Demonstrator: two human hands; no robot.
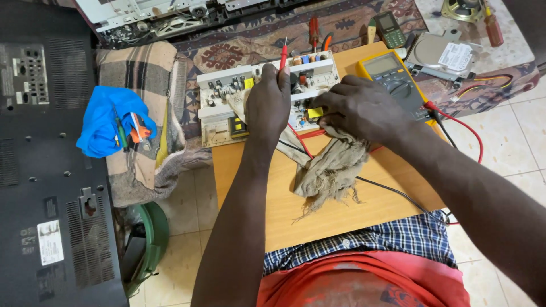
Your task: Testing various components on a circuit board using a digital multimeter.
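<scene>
A white circuit board (227, 85) with several components lies on a small wooden board (318, 199) across my lap. My left hand (267, 102) grips a red test probe (282, 54), tip pointing up and away over the circuit board. My right hand (358, 108) presses a grey frayed rag (330, 167) against the circuit board's near right edge. A yellow multimeter (389, 77) lies just right of the circuit board, its red lead (469, 128) looping off to the right and its black lead (398, 195) crossing the wooden board.
A black television back cover (45, 159) fills the left. A blue cloth with small tools (111, 122) rests on a plaid blanket (148, 74). At the far side are screwdrivers (313, 31), a small handset (389, 28), a metal drive (441, 54) and a speaker (463, 8). A green bucket (151, 239) stands on the tiled floor.
</scene>
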